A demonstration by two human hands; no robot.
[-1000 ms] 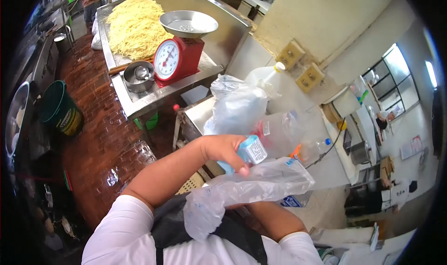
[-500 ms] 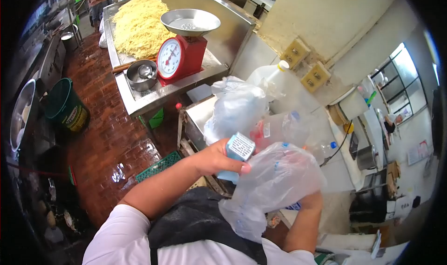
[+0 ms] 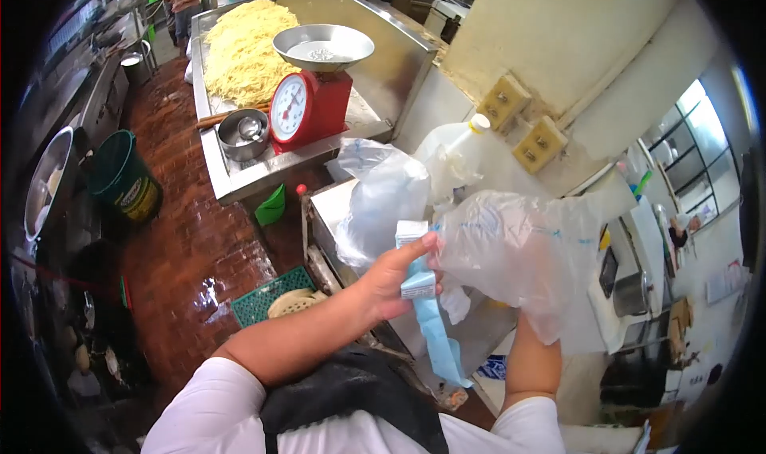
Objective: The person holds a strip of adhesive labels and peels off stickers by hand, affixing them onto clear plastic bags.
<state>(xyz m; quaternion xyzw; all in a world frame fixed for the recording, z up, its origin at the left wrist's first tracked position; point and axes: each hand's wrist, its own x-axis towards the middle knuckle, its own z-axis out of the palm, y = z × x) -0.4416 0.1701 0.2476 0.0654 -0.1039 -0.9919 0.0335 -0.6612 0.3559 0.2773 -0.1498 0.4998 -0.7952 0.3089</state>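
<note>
My left hand [image 3: 396, 282] is closed around a small light-blue and white printed packet [image 3: 418, 288], and a light-blue strip [image 3: 440, 346] hangs below it. The thumb and fingertips meet the near edge of a clear plastic bag [image 3: 487, 229]. My right hand [image 3: 523, 238] is covered by this bag; only a hazy shape shows through the plastic, so I cannot make out the fingers. Just beyond my left hand, a bundle of clear plastic bags [image 3: 381, 195] lies on a metal-topped stand [image 3: 329, 207].
A red dial scale [image 3: 325, 107] with a metal pan stands on a steel table [image 3: 239, 184], beside a heap of yellow noodles [image 3: 247, 51] and a metal bowl [image 3: 233, 144]. A white jug [image 3: 455, 147] is by the wall. A green crate [image 3: 259, 293] and dark green bucket [image 3: 120, 171] stand on the floor.
The plastic bag has risen to the right with my right hand and spreads wider. My left hand has turned and moved slightly lower, and the light-blue strip now shows at length.
</note>
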